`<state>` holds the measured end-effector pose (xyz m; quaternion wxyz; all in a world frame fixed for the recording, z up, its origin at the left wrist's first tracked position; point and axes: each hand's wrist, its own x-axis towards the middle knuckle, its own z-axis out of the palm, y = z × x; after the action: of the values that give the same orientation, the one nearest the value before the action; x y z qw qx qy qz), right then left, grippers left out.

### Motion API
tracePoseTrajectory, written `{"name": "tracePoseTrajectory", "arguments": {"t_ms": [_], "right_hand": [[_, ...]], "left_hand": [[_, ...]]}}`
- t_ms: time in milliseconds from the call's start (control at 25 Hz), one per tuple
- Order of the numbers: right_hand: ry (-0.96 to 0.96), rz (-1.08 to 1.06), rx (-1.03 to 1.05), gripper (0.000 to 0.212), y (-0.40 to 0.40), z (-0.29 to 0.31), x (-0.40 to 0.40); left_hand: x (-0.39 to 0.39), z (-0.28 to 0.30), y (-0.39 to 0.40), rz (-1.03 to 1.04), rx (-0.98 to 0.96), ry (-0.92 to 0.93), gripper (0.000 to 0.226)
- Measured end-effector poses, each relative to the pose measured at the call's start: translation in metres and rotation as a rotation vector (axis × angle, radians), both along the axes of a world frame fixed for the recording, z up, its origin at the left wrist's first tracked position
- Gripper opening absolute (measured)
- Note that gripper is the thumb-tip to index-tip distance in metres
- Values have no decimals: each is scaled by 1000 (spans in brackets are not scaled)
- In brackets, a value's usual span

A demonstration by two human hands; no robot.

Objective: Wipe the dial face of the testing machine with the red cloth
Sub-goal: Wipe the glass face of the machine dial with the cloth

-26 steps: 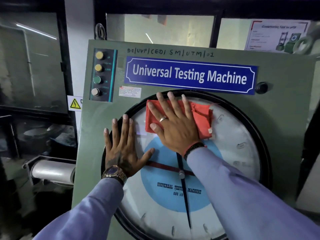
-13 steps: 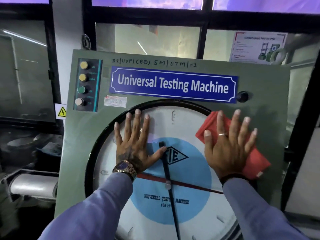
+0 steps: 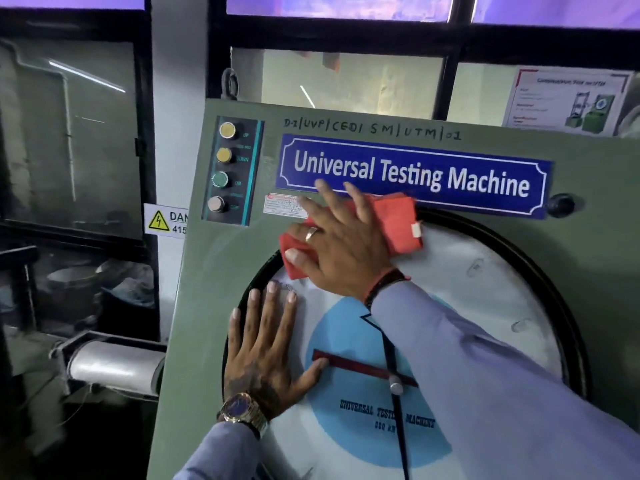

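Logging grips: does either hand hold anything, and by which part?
Neither grips. Right hand presses the red cloth flat at its middle; left hand rests on the dial.

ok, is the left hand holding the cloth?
No, the right hand presses the red cloth; the left hand lies flat on the dial face.

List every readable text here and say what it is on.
"Universal Testing Machine": blue nameplate.
"D-1|UVP|CED| SM|UTM|01": handwritten on the green panel.
"UNIVERSAL TESTING MACHINE": dial face; the line beneath is blurred.
"DAN", "415": warning sticker, cut off by the machine.
Too blurred or small: button labels, white sticker, poster.
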<state>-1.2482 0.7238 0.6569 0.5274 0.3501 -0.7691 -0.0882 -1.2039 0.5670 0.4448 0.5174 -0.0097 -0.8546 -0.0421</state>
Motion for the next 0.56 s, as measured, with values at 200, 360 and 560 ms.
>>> {"name": "tracePoseTrajectory", "arguments": {"t_ms": [200, 360, 560], "right_hand": [[6, -46, -113, 57, 30, 6, 0], [31, -167, -331, 60, 102, 7, -3], [15, -299, -597, 65, 175, -26, 1]], "left_hand": [[-4, 8, 3, -18, -9, -7, 111], [-15, 48, 26, -50, -52, 26, 104], [-37, 115, 74, -81, -130, 67, 101]]}}
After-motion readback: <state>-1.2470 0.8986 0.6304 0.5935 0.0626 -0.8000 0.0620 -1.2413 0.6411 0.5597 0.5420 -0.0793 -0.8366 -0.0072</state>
